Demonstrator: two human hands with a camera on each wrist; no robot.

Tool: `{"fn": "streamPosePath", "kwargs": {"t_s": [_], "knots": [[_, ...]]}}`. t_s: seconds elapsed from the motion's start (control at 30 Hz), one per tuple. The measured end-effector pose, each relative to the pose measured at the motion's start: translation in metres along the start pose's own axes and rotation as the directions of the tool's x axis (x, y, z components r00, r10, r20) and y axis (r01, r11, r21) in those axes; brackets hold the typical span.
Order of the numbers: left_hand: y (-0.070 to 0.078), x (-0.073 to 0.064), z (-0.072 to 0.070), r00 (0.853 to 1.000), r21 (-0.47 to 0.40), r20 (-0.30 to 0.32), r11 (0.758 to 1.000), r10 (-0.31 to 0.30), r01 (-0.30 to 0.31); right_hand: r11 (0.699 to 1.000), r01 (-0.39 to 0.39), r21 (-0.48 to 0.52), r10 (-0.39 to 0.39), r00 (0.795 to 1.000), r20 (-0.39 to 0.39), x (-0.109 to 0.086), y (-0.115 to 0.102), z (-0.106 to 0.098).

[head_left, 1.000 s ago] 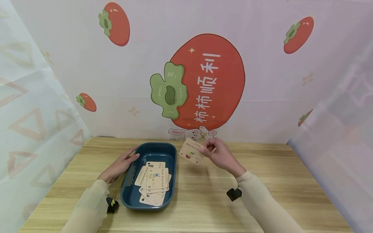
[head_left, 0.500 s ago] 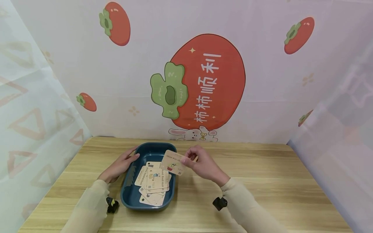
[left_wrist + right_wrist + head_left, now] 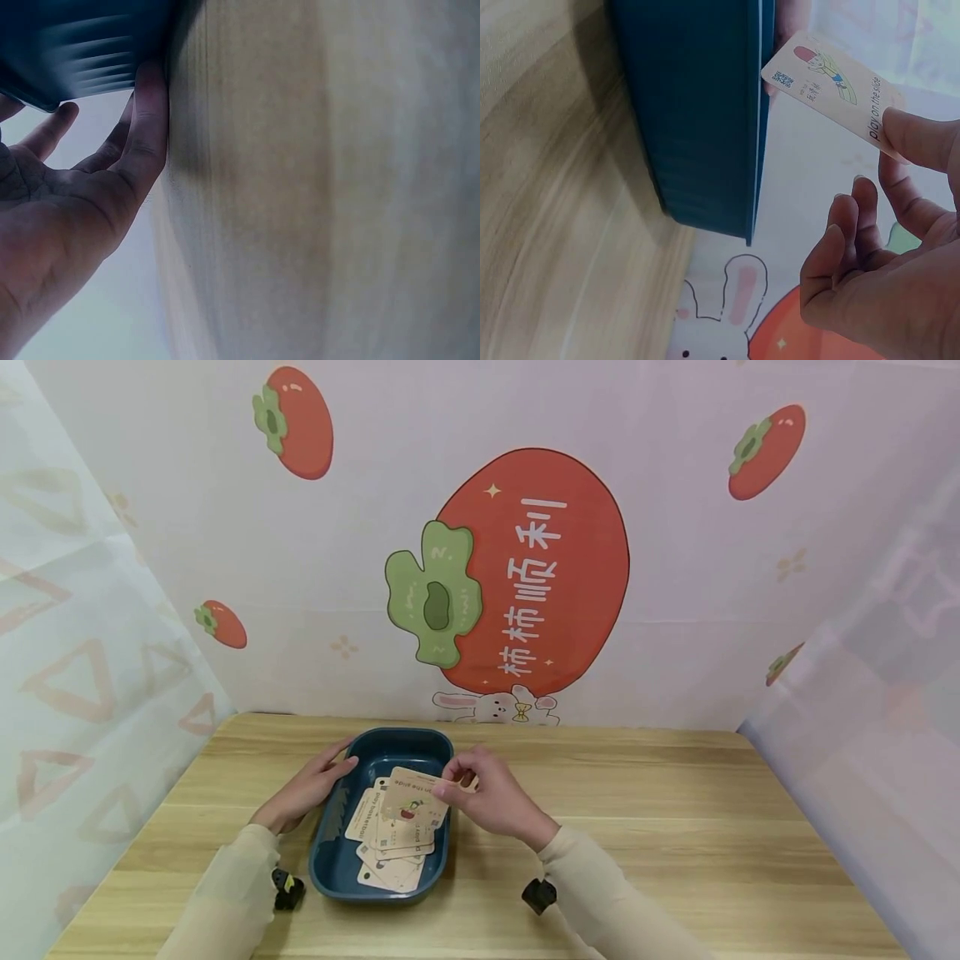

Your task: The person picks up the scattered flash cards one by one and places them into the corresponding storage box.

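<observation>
A small printed card (image 3: 411, 803), worded "play on the slide", is pinched between the thumb and forefinger of my right hand (image 3: 491, 797). It is held tilted over the right side of a dark blue tray (image 3: 322, 860), overlapping other cards (image 3: 397, 872) from this viewpoint. In the right wrist view the card (image 3: 829, 86) is above the tray's rim, and the other fingers are bent and hold nothing. My left hand (image 3: 307, 789) rests at the tray's left edge. Its fairly straight fingers touch the outer wall in the left wrist view (image 3: 90, 180).
The tray stands on a wooden table (image 3: 637, 843), with tabletop extending to its right. A backdrop (image 3: 675, 610) printed with persimmons and a rabbit rises behind the table. Black wrist devices (image 3: 538, 896) sit below both sleeves.
My right hand has carried the card leftward and down, from beside the tray to above its contents. The left hand and tray have stayed in place.
</observation>
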State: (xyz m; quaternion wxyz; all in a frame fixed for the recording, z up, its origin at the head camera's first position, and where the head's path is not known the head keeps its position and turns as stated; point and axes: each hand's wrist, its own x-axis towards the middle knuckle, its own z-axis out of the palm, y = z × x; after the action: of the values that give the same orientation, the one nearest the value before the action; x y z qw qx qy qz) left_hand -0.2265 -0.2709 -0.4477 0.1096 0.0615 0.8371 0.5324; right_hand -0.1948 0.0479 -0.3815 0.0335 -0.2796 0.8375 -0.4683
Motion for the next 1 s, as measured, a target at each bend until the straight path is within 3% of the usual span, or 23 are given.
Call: {"fn": "streamPosePath", "kwargs": {"t_s": [0.57,0.83,1.0], "knots": [[-0.001,0.000,-0.001,1.000,-0.015,0.008,1.000,0.007,-0.007,0.996,-0.077,-0.048,0.078,0.997,0.012,-0.003,0.008,0.002],[0.001,-0.001,-0.002,1.000,0.001,-0.007,1.000,-0.007,0.007,0.995,-0.054,-0.082,0.051,0.998,-0.031,-0.008,0.015,-0.019],[0.010,-0.002,-0.003,0.998,0.084,-0.035,0.995,-0.048,0.051,0.973,-0.026,-0.229,0.002,0.995,-0.102,-0.016,0.031,-0.048]]}}
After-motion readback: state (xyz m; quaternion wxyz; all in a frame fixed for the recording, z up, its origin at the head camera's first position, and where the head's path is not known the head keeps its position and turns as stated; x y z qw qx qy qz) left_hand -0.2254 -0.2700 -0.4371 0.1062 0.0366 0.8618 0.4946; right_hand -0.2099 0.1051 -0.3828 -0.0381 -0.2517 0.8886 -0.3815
